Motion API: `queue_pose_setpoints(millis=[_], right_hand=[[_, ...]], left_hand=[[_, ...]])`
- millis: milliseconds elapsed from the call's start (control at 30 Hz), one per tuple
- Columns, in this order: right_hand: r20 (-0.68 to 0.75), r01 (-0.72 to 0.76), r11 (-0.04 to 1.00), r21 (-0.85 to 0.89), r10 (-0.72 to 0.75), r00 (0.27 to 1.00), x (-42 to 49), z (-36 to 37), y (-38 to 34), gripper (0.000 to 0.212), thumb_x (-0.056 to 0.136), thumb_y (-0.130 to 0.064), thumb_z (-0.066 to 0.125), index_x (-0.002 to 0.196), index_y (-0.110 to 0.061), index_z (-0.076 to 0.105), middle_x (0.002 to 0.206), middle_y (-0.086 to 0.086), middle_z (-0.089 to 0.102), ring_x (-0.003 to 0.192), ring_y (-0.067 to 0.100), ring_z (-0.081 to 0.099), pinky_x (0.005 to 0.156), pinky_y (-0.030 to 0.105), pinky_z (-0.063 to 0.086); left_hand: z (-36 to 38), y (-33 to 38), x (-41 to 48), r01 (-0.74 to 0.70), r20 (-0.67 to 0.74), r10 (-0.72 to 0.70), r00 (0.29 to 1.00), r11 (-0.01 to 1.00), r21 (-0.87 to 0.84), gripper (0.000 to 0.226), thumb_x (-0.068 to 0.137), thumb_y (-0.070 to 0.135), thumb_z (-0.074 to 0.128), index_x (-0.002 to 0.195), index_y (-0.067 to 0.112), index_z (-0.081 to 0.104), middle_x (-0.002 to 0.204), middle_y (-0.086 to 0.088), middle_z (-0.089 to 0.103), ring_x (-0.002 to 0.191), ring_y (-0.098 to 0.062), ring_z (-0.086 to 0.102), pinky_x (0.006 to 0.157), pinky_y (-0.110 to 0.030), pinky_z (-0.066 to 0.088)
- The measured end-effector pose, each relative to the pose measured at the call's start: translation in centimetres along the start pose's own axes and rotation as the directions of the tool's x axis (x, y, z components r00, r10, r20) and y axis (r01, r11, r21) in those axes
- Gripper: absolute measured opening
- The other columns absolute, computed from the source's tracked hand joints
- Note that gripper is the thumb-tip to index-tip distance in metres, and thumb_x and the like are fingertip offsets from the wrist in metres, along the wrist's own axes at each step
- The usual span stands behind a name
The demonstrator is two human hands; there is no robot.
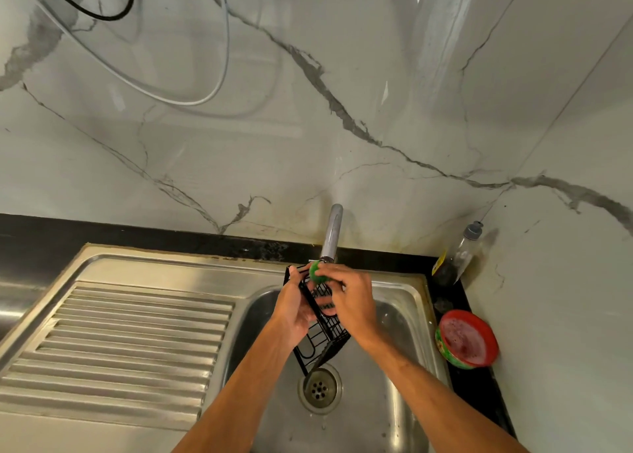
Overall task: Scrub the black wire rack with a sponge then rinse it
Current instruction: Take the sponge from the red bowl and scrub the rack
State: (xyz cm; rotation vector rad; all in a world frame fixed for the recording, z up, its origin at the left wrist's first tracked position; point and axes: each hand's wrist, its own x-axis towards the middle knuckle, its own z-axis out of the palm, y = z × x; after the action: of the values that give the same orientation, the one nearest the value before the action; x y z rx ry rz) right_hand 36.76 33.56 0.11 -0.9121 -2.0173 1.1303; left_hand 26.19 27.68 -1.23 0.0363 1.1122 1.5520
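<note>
- I log a black cable (pixel 102 15) and a pale cable (pixel 191 102) looping across the marble wall (pixel 376 75) at upper left.
- A black worktop (pixel 34 236) runs along the foot of that wall. A steel sink unit is set into it, with the ridged drainboard (pixel 130 343) on the left.
- The left hand (pixel 294 310) is over the basin (pixel 394 367). Its grip is curled round the left side of the black wire rack (pixel 330 337), with the thumb near the upper corner.
- I find the rack held in the air above the basin, tilted. Its upper end sits just under the tap (pixel 331 233) and its lower end hangs near the drain (pixel 320 388). I cannot tell whether that lower end touches the steel.
- A green sponge (pixel 317 271) lies against the wires at the rack's upper end, directly below the tap mouth. I cannot tell whether water is running.
- The right hand (pixel 354 303) reaches in from the right, and its grip pinches the sponge at the fingertips.
- Right of the basin, on the dark worktop strip, a clear bottle (pixel 459 257) with a grey cap leans against the wall corner.
- Nearer me on the same strip, a red-rimmed tub (pixel 467 337) sits tipped toward the basin, with pinkish contents showing.
</note>
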Motion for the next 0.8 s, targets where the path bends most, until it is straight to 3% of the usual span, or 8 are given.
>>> queue_pose_setpoints(millis=[33,167,333,400,467,633,733,800], right_hand=[[0.011,0.014,1.000,0.016,-0.014,1.000,-0.1,-0.1,0.2,0.037,0.094,0.011,0.050,0.109,-0.012,0.074,0.119,-0.003,0.068,0.086,0.005,0.072,0.065,0.025,0.061],[-0.197,-0.050,0.998,-0.031,0.043,0.979,0.7,-1.2,1.8,0.039,0.086,0.013,0.058,0.103,-0.017,0.076,0.104,-0.014,0.071,0.098,-0.005,0.066,0.088,0.027,0.057],[-0.012,0.138,0.983,-0.121,-0.141,0.990,-1.8,-1.1,0.7,0.040,0.084,0.017,0.059,0.105,-0.012,0.076,0.109,-0.012,0.070,0.099,-0.007,0.065,0.087,0.019,0.055],[-0.132,0.072,0.991,-0.115,-0.087,0.987,-1.0,-1.6,1.5,0.044,0.083,0.015,0.061,0.105,-0.021,0.075,0.106,-0.016,0.070,0.098,-0.007,0.065,0.089,0.023,0.056],[-0.247,-0.037,0.995,-0.093,0.013,0.969,-0.5,-1.7,1.9,0.048,0.082,0.014,0.063,0.105,-0.028,0.072,0.102,-0.018,0.069,0.095,-0.008,0.065,0.088,0.024,0.057],[-0.085,0.117,0.988,-0.098,-0.126,0.988,-1.0,-0.6,0.3,0.044,0.081,0.017,0.061,0.102,-0.018,0.077,0.102,-0.016,0.071,0.098,-0.007,0.065,0.090,0.015,0.052],[-0.218,-0.018,0.999,-0.043,0.008,0.976,0.1,-0.9,0.7,0.042,0.083,0.015,0.062,0.102,-0.020,0.076,0.099,-0.016,0.071,0.093,-0.010,0.064,0.088,0.023,0.056],[-0.210,0.002,0.997,-0.079,-0.018,0.978,-0.4,-0.5,0.2,0.043,0.084,0.015,0.061,0.102,-0.021,0.075,0.096,-0.024,0.069,0.093,-0.014,0.063,0.089,0.021,0.055]], left_hand=[[0.0,0.0,0.0,-0.003,0.000,0.003,1.000,1.000,0.005,0.058,0.107,0.052,0.025,0.127,0.014,0.064,0.077,-0.002,0.071,0.072,-0.030,0.070,0.067,-0.045,0.060],[0.2,0.1,-0.4,-0.006,-0.012,0.005,1.000,0.997,-0.074,0.055,0.107,0.053,0.024,0.130,0.018,0.060,0.100,-0.007,0.073,0.087,-0.047,0.073,0.064,-0.051,0.061],[0.0,0.6,-0.2,-0.013,-0.028,0.009,1.000,0.991,-0.136,0.056,0.107,0.052,0.025,0.133,0.017,0.059,0.113,-0.017,0.073,0.088,-0.035,0.071,0.078,-0.051,0.057],[0.3,0.6,-0.4,-0.016,-0.016,0.014,1.000,0.988,-0.155,0.055,0.107,0.053,0.024,0.130,0.018,0.058,0.117,-0.015,0.072,0.085,-0.039,0.074,0.075,-0.052,0.060],[0.4,0.6,-0.5,-0.025,-0.013,0.023,1.000,0.985,-0.170,0.053,0.107,0.054,0.023,0.130,0.020,0.056,0.121,-0.013,0.073,0.097,-0.047,0.072,0.086,-0.059,0.057],[-0.4,0.9,0.0,-0.071,-0.080,0.055,0.995,0.976,-0.207,0.051,0.108,0.052,0.025,0.130,0.018,0.056,0.122,-0.013,0.072,0.095,-0.039,0.074,0.086,-0.055,0.056],[-0.4,0.7,-0.1,-0.102,-0.096,0.078,0.992,0.957,-0.271,0.050,0.108,0.050,0.027,0.134,0.016,0.053,0.128,-0.013,0.067,0.100,-0.047,0.071,0.092,-0.059,0.053],[-0.3,0.5,-0.1,-0.130,-0.111,0.099,0.989,0.935,-0.329,0.048,0.108,0.046,0.030,0.137,0.015,0.052,0.127,-0.013,0.065,0.099,-0.044,0.071,0.087,-0.055,0.054]])
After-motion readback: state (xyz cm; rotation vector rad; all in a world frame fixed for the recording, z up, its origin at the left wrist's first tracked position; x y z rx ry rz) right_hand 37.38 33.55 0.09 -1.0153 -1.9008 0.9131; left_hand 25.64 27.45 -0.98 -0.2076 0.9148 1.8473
